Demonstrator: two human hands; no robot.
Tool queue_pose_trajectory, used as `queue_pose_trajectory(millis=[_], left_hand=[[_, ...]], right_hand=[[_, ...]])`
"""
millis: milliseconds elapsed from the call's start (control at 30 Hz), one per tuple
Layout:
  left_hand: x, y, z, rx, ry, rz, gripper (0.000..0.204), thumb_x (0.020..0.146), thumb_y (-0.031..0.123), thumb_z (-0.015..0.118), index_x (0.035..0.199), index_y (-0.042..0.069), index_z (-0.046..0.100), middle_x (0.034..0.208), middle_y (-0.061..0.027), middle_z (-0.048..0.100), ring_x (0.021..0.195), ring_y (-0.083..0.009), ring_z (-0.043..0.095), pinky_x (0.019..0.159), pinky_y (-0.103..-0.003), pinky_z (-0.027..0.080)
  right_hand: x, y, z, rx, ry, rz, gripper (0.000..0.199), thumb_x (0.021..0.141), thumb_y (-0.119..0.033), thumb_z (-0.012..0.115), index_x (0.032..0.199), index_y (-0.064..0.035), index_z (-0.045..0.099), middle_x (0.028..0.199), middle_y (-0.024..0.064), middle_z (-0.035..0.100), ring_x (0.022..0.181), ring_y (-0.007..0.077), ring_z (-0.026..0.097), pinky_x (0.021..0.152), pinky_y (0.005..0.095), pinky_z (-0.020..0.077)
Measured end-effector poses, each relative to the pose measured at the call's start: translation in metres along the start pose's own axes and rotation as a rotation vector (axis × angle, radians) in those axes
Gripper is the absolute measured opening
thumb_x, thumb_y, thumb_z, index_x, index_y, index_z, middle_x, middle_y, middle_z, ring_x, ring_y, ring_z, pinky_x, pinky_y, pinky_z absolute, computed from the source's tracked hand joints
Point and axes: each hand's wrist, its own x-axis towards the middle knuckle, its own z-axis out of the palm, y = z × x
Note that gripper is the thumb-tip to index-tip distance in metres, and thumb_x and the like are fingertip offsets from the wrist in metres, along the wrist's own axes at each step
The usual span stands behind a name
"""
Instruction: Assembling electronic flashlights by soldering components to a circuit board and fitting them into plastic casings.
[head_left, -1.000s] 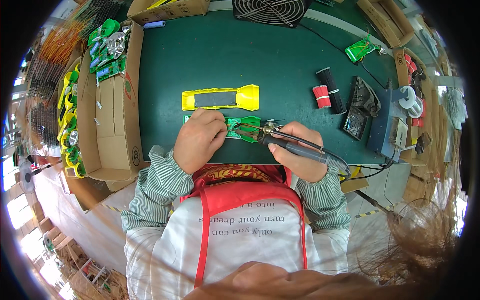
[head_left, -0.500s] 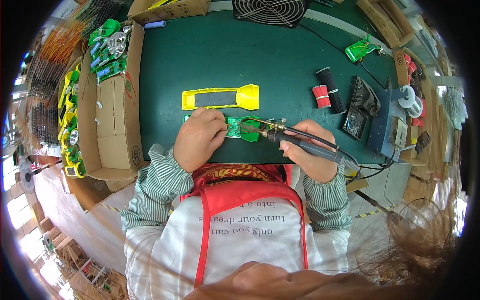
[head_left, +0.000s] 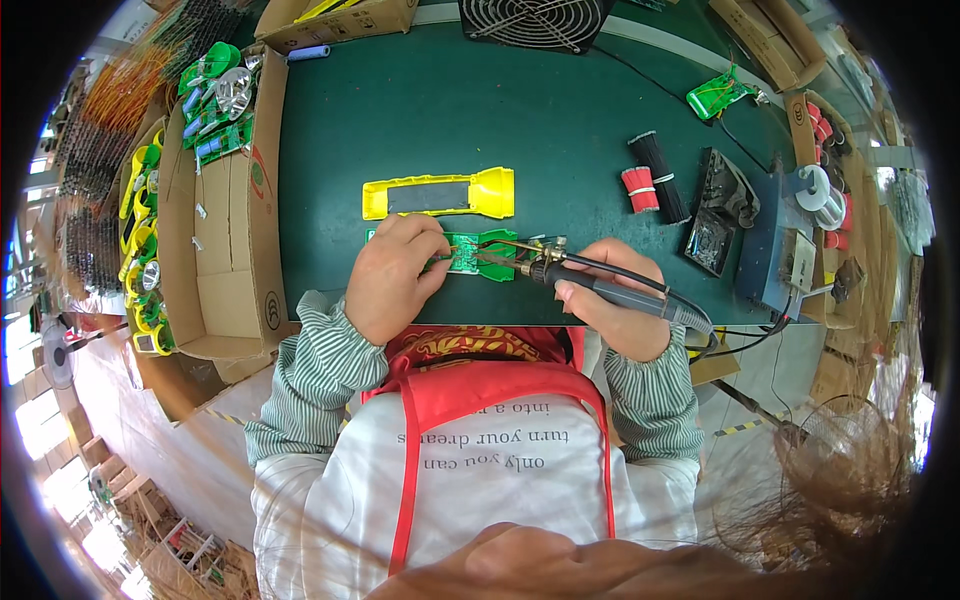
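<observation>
My right hand (head_left: 625, 310) grips a soldering iron (head_left: 640, 298) with a dark handle and a thin feed tube along its top. The iron's tip points left, over a green circuit board (head_left: 465, 252) set in a green plastic flashlight housing (head_left: 498, 268). At the board's left part, my left hand (head_left: 395, 278) is closed in a pinch. Thin wires show by its fingertips, but what they hold is hidden. Just beyond lies a yellow flashlight shell half (head_left: 493, 193) with a dark panel inside.
Left stands a cardboard box (head_left: 225, 290) with green lamp assemblies (head_left: 215, 110). To the right are red (head_left: 640, 190) and black wire bundles (head_left: 658, 175), a black tray (head_left: 708, 245), and a blue soldering unit (head_left: 762, 250) with a solder spool (head_left: 822, 200). A fan (head_left: 535, 20) sits at the back.
Both hands keep their places at the board, with the iron's tip still over it. The whole view has shifted very slightly.
</observation>
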Motion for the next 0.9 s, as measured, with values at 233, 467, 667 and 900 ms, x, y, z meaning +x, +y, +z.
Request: queue_pose_trajectory(millis=[233, 467, 667, 900], left_hand=[[-0.021, -0.012, -0.024, 0.205, 0.036, -0.099, 0.042, 0.071, 0.007, 0.075, 0.111, 0.007, 0.06, 0.111, -0.0131, 0.06, 0.1, -0.0334, 0.057, 0.086, -0.042, 0.048], [-0.06, -0.032, -0.067, 0.292, -0.115, -0.245, 0.013, 0.08, 0.012, 0.069, 0.091, 0.004, 0.069, 0.08, -0.0113, 0.066, 0.078, -0.0309, 0.059, 0.07, -0.043, 0.047], [-0.055, -0.021, -0.083, 0.057, 0.159, -0.404, 0.006, 0.084, 0.002, 0.068, 0.088, -0.002, 0.066, 0.099, -0.0125, 0.068, 0.077, -0.02, 0.065, 0.068, -0.028, 0.051], [-0.009, -0.004, -0.025, -0.339, 0.188, -0.34, 0.011, 0.079, 0.005, 0.073, 0.086, 0.0, 0.067, 0.086, -0.0066, 0.07, 0.078, -0.016, 0.062, 0.073, -0.03, 0.049]], right_hand=[[-0.001, 0.003, -0.004, -0.006, -0.007, -0.059, 0.018, 0.079, 0.002, 0.071, 0.093, 0.0042, 0.059, 0.078, 0.0083, 0.067, 0.067, 0.01, 0.063, 0.059, 0.024, 0.0522], [0.0, 0.003, -0.008, 0.011, -0.033, -0.018, 0.018, 0.079, 0.001, 0.07, 0.093, 0.0044, 0.059, 0.079, 0.0083, 0.067, 0.067, 0.0098, 0.063, 0.059, 0.0236, 0.0518], [-0.001, 0.003, -0.008, -0.023, -0.044, -0.019, 0.018, 0.08, -0.001, 0.071, 0.093, 0.004, 0.059, 0.078, 0.0079, 0.067, 0.067, 0.0096, 0.063, 0.059, 0.0236, 0.0514], [-0.001, 0.0, -0.006, -0.009, -0.032, -0.033, 0.018, 0.08, -0.001, 0.071, 0.092, 0.0038, 0.059, 0.078, 0.0082, 0.068, 0.066, 0.0099, 0.063, 0.058, 0.0238, 0.0516]])
